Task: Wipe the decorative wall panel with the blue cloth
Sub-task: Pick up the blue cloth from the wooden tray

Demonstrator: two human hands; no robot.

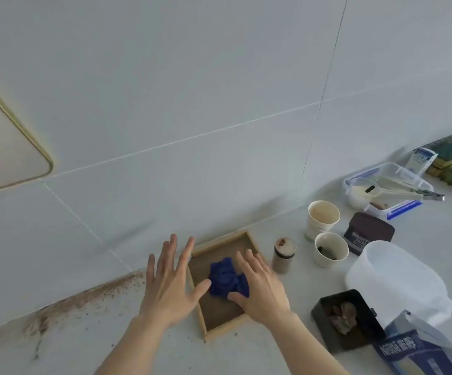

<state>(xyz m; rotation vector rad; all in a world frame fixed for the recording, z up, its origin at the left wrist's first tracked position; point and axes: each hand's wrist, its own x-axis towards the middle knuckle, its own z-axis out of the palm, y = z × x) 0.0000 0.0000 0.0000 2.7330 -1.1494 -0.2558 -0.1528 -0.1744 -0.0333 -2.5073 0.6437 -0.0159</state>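
Blue and crumpled, the blue cloth (226, 277) lies bunched in the wooden tray (220, 246), which rests flat on the bench (246, 353) just at the foot of the tiled wall. The decorative wall panel (5, 147), cream with a gold rim, shows only at the far left edge, well apart from the cloth and higher up the wall.

Both hands hover over the tray with fingers spread wide and holding nothing: the left hand (169, 282) over the tray's left rim, the right hand (260, 288) partly over the cloth, its thumb just at the fabric. The step in hand looks like picking up the cloth; wiping has not begun. Next, one hand would need to close on the cloth, lift it clear of the rim and carry it left and up to the panel.

To the right stand a small spice jar (283, 255), two paper cups (323, 220), a dark tin (368, 232) and a white tub (392, 274), all away from that path. Brown powder (84, 299) lies spilled along the wall's base to the left, beneath the route.
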